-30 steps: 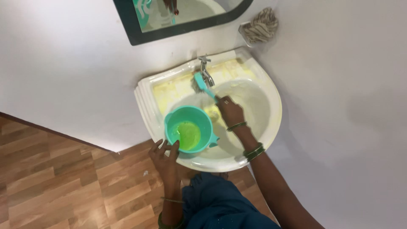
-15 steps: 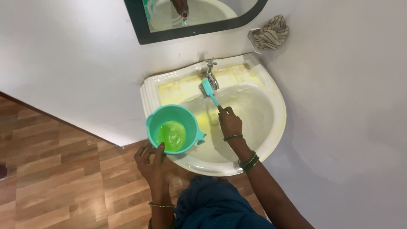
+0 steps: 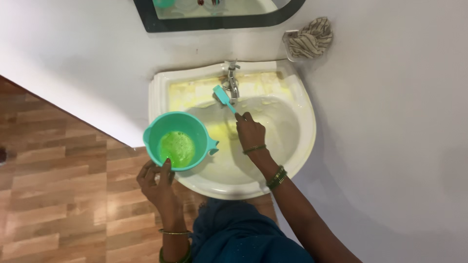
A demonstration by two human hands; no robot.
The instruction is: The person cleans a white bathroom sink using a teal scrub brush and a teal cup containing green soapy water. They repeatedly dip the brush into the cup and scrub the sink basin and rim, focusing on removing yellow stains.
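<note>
Standing in front of a white wash basin [image 3: 302, 146] fixed to a white wall, the person works with both hands over it. The right hand [image 3: 250, 130] is clenched around the handle of a teal brush [image 3: 223, 97], and the head of the brush lies just beside the metal tap [image 3: 232, 78] at the back of the basin, near the ledge that carries yellowish stains. The bristles point down to the basin surface; if they really touch it cannot be told. The wrist and forearm of this hand wear green bangles.

The left hand [image 3: 156, 182] grasps a teal plastic mug [image 3: 178, 141] at its lower rim, with the thumb laid over the edge. The mug is held above the front left rim of the basin, partly over the wooden floor [image 3: 58, 195]. Inside it there is a bright green liquid at the bottom. A small handle of the mug points toward the basin bowl.

Above the basin, the lower edge of a mirror [image 3: 219, 22] with a dark frame is seen on the wall. To the right of the tap, a striped cloth [image 3: 309, 39] sits in a small holder on the wall. At the bottom of the view is the person's dark blue clothing.
</note>
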